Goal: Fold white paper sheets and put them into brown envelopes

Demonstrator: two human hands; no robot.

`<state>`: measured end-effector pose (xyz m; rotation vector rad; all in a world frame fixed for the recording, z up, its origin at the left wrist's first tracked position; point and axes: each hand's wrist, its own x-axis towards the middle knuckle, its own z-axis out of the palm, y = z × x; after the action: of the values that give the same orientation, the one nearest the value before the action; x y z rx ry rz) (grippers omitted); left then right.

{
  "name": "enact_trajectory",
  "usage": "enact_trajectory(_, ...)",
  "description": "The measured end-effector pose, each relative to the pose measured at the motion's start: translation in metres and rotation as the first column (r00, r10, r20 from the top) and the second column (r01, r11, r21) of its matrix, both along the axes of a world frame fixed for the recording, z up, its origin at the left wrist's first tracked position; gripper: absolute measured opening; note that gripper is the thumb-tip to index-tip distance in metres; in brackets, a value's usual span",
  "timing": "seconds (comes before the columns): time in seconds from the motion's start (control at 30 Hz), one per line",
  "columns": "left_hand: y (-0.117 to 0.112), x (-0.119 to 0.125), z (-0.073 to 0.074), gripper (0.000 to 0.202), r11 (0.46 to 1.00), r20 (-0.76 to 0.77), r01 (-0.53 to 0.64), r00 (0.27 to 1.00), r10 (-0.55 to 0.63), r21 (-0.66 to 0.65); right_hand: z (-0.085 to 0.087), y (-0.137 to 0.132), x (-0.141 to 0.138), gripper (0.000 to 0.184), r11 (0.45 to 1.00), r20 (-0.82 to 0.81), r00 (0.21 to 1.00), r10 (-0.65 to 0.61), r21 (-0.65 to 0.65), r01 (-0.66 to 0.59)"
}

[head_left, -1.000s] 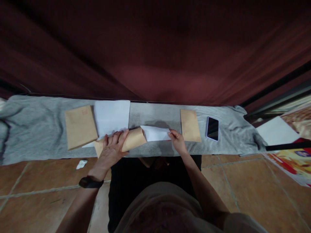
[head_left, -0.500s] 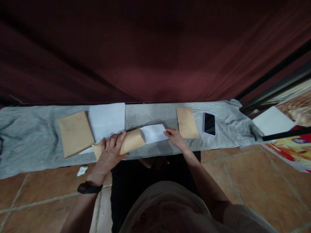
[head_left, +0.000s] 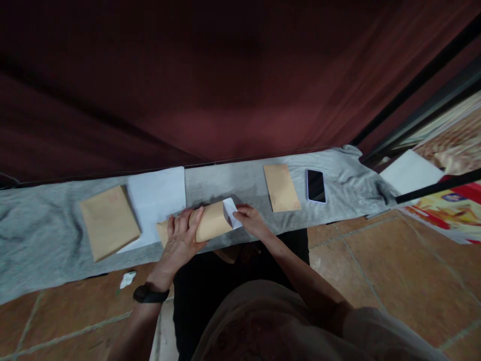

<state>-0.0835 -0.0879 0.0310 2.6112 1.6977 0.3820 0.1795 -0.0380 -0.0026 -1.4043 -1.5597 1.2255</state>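
Observation:
A brown paper envelope (head_left: 213, 223) lies across the near part of the grey cloth, its mouth bulging open to the right. My left hand (head_left: 183, 237) is wrapped over its left part, thumb on the near edge and fingers on top. Out of the mouth sticks the short end of a folded white sheet (head_left: 230, 208); the rest of it is inside the envelope. My right hand (head_left: 250, 219) pinches that end between thumb and fingers. Left of my hands, white paper (head_left: 158, 193) lies partly under a stack of brown envelopes (head_left: 108, 220).
A single brown envelope (head_left: 281, 188) and a phone (head_left: 315, 186) lie to the right on the grey cloth (head_left: 225, 180). A dark red curtain (head_left: 225, 100) hangs behind. A crumpled white scrap (head_left: 128, 279) is on the tiled floor.
My right hand has moved left, sliding most of the white sheet into the envelope. My left hand still holds the envelope. The whole view has shifted and tilted slightly.

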Motion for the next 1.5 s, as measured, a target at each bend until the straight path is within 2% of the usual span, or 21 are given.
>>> enact_trajectory(0.13, 0.003, 0.003, -0.002, 0.104, 1.000, -0.011, 0.006, 1.000, -0.006, -0.003, 0.000, 0.001, 0.000, 0.016, 0.994, -0.053, 0.998, 0.018, -0.104, -0.023)
enact_trajectory(0.37, 0.005, 0.013, -0.007, 0.106, 0.999, -0.008, -0.037, 0.999, 0.036, -0.030, 0.005, -0.001, 0.005, 0.019, 0.998, -0.018, 1.000, -0.017, -0.057, 0.016)
enact_trajectory(0.53, 0.008, 0.025, -0.008, 0.106, 1.000, 0.015, 0.020, 1.000, -0.020, 0.001, 0.003, -0.006, -0.004, 0.024, 0.991, 0.024, 0.997, 0.079, -0.110, -0.076)
enact_trajectory(0.6, 0.009, 0.027, -0.008, 0.105, 0.999, 0.019, 0.028, 0.999, -0.028, 0.017, 0.003, -0.007, -0.006, 0.027, 0.992, 0.049, 0.996, 0.078, -0.104, -0.073)
enact_trajectory(0.87, 0.010, 0.027, -0.013, 0.102, 0.998, 0.021, 0.040, 0.999, -0.042, 0.052, -0.003, -0.010, -0.003, 0.025, 0.997, 0.026, 1.000, 0.004, -0.076, -0.002)
enact_trajectory(1.2, 0.011, 0.031, -0.008, 0.098, 0.999, 0.038, 0.038, 0.999, -0.039, 0.018, -0.008, -0.013, -0.004, 0.013, 0.982, -0.016, 0.986, -0.167, -0.089, 0.165)
enact_trajectory(1.33, 0.012, 0.031, -0.008, 0.098, 0.998, 0.005, 0.043, 0.999, -0.043, 0.035, -0.010, -0.016, -0.005, 0.010, 0.975, -0.039, 0.975, -0.219, -0.029, 0.218)
enact_trajectory(1.4, 0.012, 0.031, -0.008, 0.099, 0.998, -0.009, 0.049, 0.999, -0.049, 0.048, -0.011, -0.018, -0.006, 0.014, 0.964, -0.025, 0.963, -0.267, -0.008, 0.267)
enact_trajectory(1.5, 0.011, 0.030, -0.007, 0.101, 0.997, -0.015, 0.053, 0.999, -0.052, 0.049, -0.011, -0.019, -0.007, 0.031, 0.946, -0.028, 0.946, -0.323, -0.036, 0.322)
